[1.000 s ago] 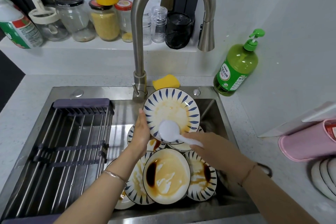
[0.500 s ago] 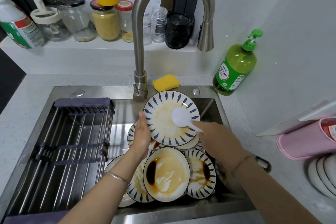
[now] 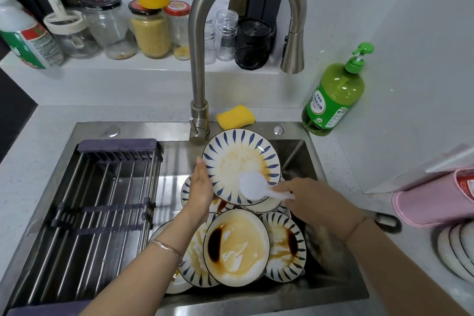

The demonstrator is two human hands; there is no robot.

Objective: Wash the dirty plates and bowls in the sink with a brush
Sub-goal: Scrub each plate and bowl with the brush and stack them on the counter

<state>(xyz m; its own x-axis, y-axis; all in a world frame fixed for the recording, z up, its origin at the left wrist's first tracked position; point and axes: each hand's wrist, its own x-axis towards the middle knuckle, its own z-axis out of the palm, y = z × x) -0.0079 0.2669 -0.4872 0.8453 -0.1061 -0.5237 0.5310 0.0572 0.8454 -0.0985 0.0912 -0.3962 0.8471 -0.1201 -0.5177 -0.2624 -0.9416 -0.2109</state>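
Grey stone counter point(image 3: 38, 136), a row of jars point(image 3: 151, 33) on the ledge behind, and a steel sink point(image 3: 174, 159) under a tall faucet point(image 3: 197, 59), with no water showing at the spout. There's a green soap bottle point(image 3: 333, 100) at the back right, a yellow sponge point(image 3: 236, 117) just beside the faucet base, and a rack point(image 3: 102, 200) filling the sink's left half.

Now the action. The left hand point(image 3: 201, 187) is clamped on the left rim of a blue-leaf plate point(image 3: 236, 156), holding it tilted up above the pile. The right hand point(image 3: 315, 200) is curled round the white handle of the brush point(image 3: 252, 186). Its round head sits against the plate's lower right face, right by a brown streak.

That's the scrubbing step, and early days by the look of it. A tan film covers the plate's middle. The pile point(image 3: 238, 246) below, several overlapping plates with dark sauce pooled in them, looks untouched.

What next? I'd say the brush needs to travel up and across that film with firm pressure while the left hand braces the rim against the push. Then comes a rinse, which means getting the water on, and the rack stands ready to the left.
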